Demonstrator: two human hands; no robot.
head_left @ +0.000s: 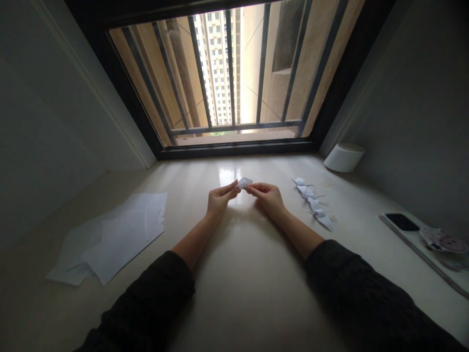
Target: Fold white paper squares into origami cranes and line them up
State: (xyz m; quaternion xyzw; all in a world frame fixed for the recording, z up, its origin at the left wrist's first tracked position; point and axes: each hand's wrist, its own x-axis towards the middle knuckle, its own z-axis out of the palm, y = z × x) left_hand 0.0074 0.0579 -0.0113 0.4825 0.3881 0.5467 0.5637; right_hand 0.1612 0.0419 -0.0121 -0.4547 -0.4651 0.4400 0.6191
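Note:
Between my two hands a small piece of folded white paper [244, 182] is held up over the pale surface, near the window. My left hand [221, 197] pinches its left side with thumb and fingers. On the right side, my right hand [266, 194] pinches it the same way, with the fingertips of both hands close together. The fingers partly cover the paper's lower edge. To the right of my right hand, several folded paper cranes [311, 201] lie in a slanting row.
A loose stack of white paper sheets [124, 230] lies at the left. On the right stand a white cylinder [344, 157] by the wall and a phone [428, 239] in a case nearer me. A barred window [234, 143] closes off the far side.

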